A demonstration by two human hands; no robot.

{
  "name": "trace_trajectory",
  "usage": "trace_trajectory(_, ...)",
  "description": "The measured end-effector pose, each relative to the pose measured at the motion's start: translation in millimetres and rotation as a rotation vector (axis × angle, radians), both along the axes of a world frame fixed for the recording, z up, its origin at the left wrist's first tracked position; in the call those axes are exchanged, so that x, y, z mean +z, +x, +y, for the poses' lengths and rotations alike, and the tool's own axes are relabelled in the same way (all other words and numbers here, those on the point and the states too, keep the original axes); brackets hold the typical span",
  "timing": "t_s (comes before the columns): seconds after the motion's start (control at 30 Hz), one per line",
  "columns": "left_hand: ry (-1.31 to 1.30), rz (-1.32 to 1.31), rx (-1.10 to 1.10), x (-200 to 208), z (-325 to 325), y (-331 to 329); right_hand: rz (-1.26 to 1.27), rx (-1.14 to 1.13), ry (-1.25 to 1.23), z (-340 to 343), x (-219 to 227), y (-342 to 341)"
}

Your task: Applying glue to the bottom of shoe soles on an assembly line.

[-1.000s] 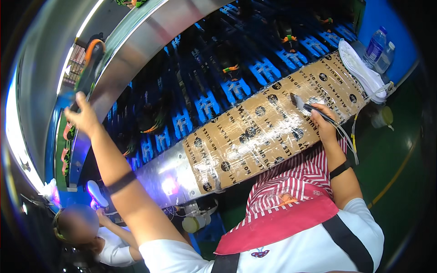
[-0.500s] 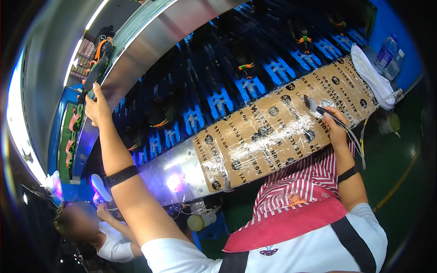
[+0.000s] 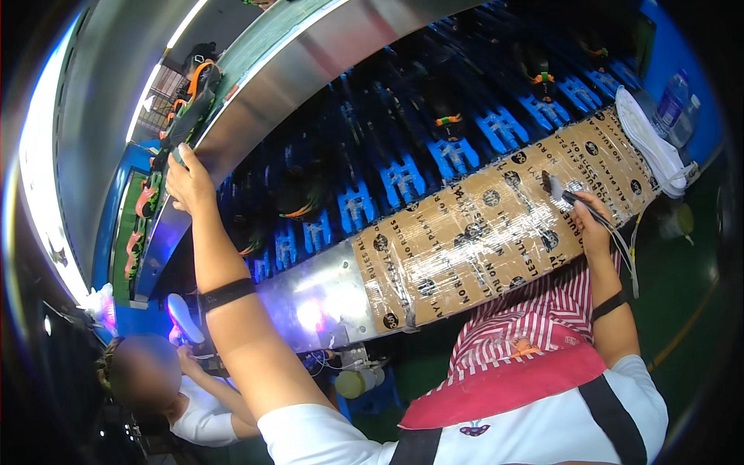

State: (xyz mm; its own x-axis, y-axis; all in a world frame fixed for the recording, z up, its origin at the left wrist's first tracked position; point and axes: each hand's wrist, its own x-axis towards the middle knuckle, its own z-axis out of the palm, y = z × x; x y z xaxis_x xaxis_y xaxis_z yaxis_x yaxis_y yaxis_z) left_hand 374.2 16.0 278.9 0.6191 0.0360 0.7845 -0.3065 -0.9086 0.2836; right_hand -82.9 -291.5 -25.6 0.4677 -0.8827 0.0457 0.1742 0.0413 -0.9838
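Observation:
My left hand [image 3: 191, 184] reaches up at the far left to a raised shelf. Its thumb and fingers are closed at the near end of a black shoe [image 3: 186, 120] with orange straps; the fingertips are partly hidden. Over the cardboard-covered bench, my right hand [image 3: 595, 225] holds a brush [image 3: 572, 195] by its black handle. The brush's dark bristles point left, just above the cardboard [image 3: 457, 240], and thin tubes trail from the handle end. More shoes with pink and green parts [image 3: 141, 205] line the shelf below my left hand.
Beyond the bench, a dark rack carries several blue holders [image 3: 403, 180]. Two plastic bottles [image 3: 671, 101] and a folded white cloth [image 3: 649, 139] occupy the right end. At lower left, a co-worker [image 3: 205, 411] holds a pale shoe sole [image 3: 184, 318] near a purple glow.
The whole view has shifted a little, so things appear farther right. My left hand stays at the black shoe, and my right hand keeps the brush over the cardboard.

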Motion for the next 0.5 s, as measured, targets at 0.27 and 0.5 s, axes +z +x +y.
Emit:
trace_trajectory(0.27, 0.184, -0.275, -0.015, -14, 16, 3, -0.095, -0.005, 0.056, -3, -7, -6)
trace_trajectory(0.5, 0.174, -0.351, -0.006, -19, 14, 12, -0.028, -0.005, 0.051, 1, 4, -9)
